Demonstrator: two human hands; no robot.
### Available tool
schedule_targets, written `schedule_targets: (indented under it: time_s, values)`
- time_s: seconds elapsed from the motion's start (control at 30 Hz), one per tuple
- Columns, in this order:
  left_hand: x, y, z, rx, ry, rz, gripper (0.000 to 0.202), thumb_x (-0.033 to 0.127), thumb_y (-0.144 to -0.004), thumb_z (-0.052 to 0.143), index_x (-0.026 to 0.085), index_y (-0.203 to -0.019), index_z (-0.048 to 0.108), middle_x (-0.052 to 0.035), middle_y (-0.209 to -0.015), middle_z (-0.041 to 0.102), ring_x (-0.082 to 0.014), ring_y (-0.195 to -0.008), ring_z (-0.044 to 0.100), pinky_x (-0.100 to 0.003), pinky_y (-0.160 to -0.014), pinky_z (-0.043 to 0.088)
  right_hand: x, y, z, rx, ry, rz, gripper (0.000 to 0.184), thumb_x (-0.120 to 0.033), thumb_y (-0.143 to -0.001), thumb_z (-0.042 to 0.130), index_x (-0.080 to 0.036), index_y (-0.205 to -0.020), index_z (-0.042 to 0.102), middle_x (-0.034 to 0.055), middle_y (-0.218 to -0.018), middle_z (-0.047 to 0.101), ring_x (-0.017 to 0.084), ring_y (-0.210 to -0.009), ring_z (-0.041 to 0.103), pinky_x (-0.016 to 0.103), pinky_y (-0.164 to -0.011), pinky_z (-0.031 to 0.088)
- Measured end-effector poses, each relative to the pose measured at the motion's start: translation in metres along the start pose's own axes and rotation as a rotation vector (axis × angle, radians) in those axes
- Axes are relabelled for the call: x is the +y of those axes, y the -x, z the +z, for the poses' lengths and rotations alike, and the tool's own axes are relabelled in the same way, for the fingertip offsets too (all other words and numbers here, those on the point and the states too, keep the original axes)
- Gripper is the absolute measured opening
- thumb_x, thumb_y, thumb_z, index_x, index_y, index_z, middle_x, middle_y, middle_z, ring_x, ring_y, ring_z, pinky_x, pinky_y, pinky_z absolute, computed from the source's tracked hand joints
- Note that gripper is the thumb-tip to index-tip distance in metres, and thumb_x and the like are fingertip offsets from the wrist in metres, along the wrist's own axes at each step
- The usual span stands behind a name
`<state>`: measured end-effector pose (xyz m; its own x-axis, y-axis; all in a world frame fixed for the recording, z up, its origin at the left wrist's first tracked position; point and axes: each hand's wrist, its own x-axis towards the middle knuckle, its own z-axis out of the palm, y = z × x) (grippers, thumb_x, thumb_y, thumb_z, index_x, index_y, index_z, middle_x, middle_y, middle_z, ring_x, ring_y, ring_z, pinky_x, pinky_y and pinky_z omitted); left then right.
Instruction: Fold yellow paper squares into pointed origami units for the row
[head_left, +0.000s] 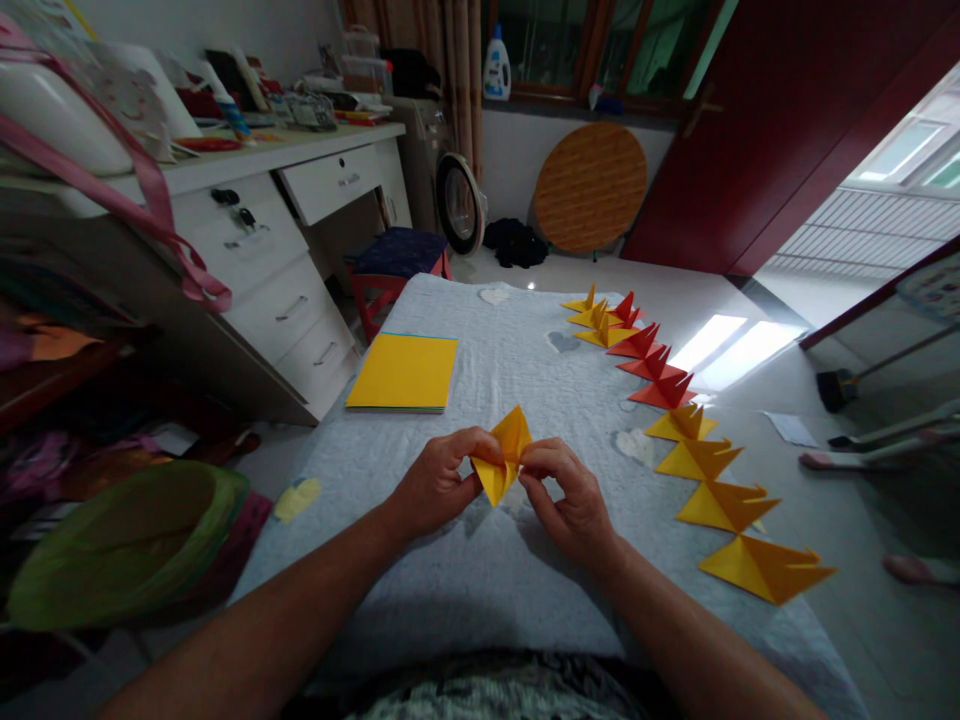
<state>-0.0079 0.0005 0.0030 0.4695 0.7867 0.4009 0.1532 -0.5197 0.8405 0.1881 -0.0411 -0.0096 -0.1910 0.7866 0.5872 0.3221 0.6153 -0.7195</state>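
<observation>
- Two grips: left hand (439, 485) and right hand (574, 500) pinch folded yellow paper (504, 455) above table (510, 360).
- Open room just beyond.
- Paper stack (403, 372) far left; folded row (697, 460) lines right edge.

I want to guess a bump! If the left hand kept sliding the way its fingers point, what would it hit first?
The left hand points right, into the folded yellow paper it pinches. Close behind that is the right hand, gripping the same paper, so it is probably met next.
</observation>
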Motion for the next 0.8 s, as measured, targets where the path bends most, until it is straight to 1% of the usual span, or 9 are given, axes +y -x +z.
schedule_targets:
  time_s: [0.2, 0.37, 0.43, 0.6, 0.8]
  values:
    - [-0.0006, -0.0003, -0.0008, -0.017, -0.034, 0.058, 0.01, 0.013, -0.083, 0.063, 0.018, -0.091, 0.065, -0.0021, -0.09, 0.071, -0.0146, -0.081, 0.068, -0.025, -0.075, 0.051, 0.0009, -0.0002, 0.0003, -0.006, -0.012, -0.004, 0.027, -0.008, -0.09, 0.054, -0.024, -0.111, 0.058, 0.0031, -0.095, 0.06, 0.013, -0.077, 0.059, 0.027, -0.069, 0.054]
    - [-0.0005, 0.0, -0.0006, -0.025, -0.055, 0.03, 0.005, 0.014, -0.083, 0.062, 0.019, -0.085, 0.063, -0.0012, -0.084, 0.069, -0.0146, -0.079, 0.067, -0.025, -0.074, 0.05, 0.0006, -0.0002, 0.0, -0.026, -0.004, -0.01, 0.03, -0.008, -0.09, 0.057, -0.025, -0.114, 0.058, 0.0038, -0.098, 0.061, 0.014, -0.079, 0.059, 0.026, -0.068, 0.053]
    - [-0.0007, 0.0003, -0.0002, -0.022, -0.047, 0.019, 0.006, 0.013, -0.082, 0.062, 0.019, -0.084, 0.062, -0.0005, -0.084, 0.069, -0.0143, -0.078, 0.066, -0.024, -0.074, 0.05, 0.0006, 0.0001, 0.0001, -0.042, 0.006, -0.008, 0.03, -0.008, -0.09, 0.057, -0.025, -0.115, 0.058, 0.0048, -0.1, 0.06, 0.014, -0.08, 0.059, 0.026, -0.067, 0.053]
    - [0.0005, 0.0005, 0.0, -0.012, -0.056, -0.003, 0.011, 0.012, -0.081, 0.062, 0.02, -0.09, 0.06, 0.0004, -0.088, 0.07, -0.0132, -0.079, 0.066, -0.023, -0.074, 0.049, -0.0003, -0.0003, 0.0002, -0.066, 0.031, -0.018, 0.027, -0.01, -0.09, 0.057, -0.024, -0.112, 0.061, 0.0058, -0.1, 0.058, 0.015, -0.082, 0.058, 0.026, -0.066, 0.053]
    - [0.0038, -0.0001, -0.0013, -0.022, -0.1, -0.014, 0.013, 0.015, -0.081, 0.062, 0.021, -0.093, 0.059, 0.0008, -0.091, 0.071, -0.0131, -0.077, 0.066, -0.023, -0.073, 0.049, -0.0001, -0.0004, 0.0002, -0.07, 0.051, -0.034, 0.026, -0.01, -0.091, 0.056, -0.024, -0.111, 0.064, 0.0056, -0.098, 0.057, 0.016, -0.086, 0.059, 0.029, -0.073, 0.054]
